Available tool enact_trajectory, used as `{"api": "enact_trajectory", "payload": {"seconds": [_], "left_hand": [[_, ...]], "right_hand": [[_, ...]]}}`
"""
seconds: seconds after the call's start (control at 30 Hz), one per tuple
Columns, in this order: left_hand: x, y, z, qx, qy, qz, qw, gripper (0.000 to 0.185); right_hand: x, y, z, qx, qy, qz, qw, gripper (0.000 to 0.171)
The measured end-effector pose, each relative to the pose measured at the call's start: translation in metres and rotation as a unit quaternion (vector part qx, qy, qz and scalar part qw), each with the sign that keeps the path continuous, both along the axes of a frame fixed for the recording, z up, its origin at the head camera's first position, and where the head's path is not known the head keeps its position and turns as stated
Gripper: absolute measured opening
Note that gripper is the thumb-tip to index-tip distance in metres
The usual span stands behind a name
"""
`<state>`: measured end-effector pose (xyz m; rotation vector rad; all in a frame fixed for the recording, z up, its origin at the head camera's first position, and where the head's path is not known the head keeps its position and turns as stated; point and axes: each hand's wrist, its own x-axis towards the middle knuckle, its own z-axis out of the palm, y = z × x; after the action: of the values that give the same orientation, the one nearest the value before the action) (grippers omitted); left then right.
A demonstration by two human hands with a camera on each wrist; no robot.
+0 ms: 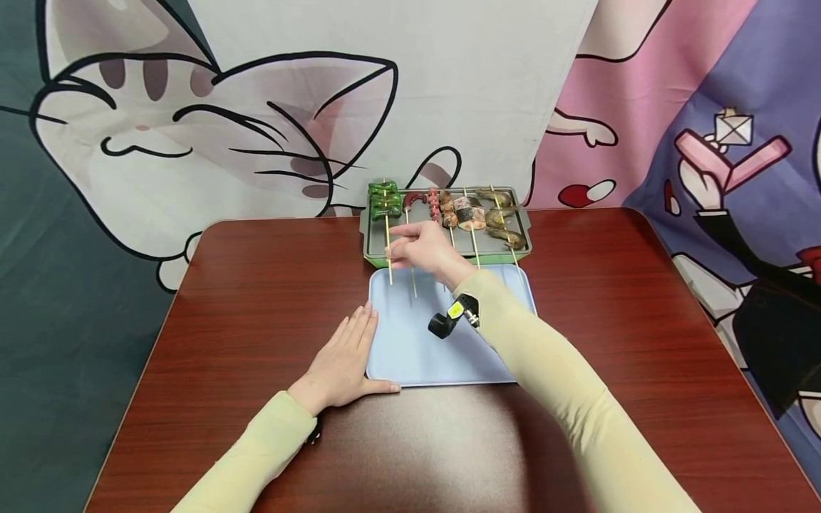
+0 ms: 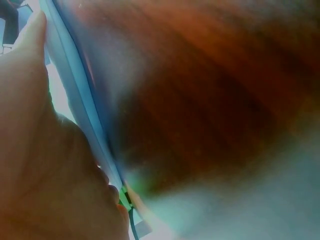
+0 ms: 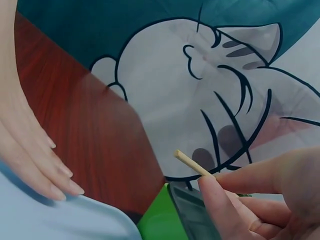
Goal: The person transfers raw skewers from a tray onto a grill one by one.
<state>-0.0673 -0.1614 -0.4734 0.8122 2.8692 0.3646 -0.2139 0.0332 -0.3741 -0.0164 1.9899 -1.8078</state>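
Observation:
My right hand pinches the lower part of a wooden stick between thumb and fingertips. In the head view this stick runs up to a green pepper skewer at the left end of the grill pan. With fingers straight, my left hand rests along the left edge of a light blue tray, its thumb at the near corner. The left wrist view shows that hand against the tray's rim.
Other skewers lie in the pan: a curled reddish one, small red pieces, browned balls, a fish piece and shrimp. The pan stands behind the tray on the wooden table. A printed cloth hangs behind.

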Motion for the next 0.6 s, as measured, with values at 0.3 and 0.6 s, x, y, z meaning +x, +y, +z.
{"api": "enact_trajectory", "payload": {"seconds": [0.3,0.6], "left_hand": [[0.0,0.0,0.003,-0.008,-0.002,0.0,1.0,0.126],[0.0,0.0,0.003,-0.004,0.007,-0.002,1.0,0.125]], "right_hand": [[-0.002,-0.006,-0.011,0.015,-0.018,-0.009,1.0,0.049],[-0.002,-0.008,-0.014,0.038,-0.012,-0.002,0.999,0.05]]}}
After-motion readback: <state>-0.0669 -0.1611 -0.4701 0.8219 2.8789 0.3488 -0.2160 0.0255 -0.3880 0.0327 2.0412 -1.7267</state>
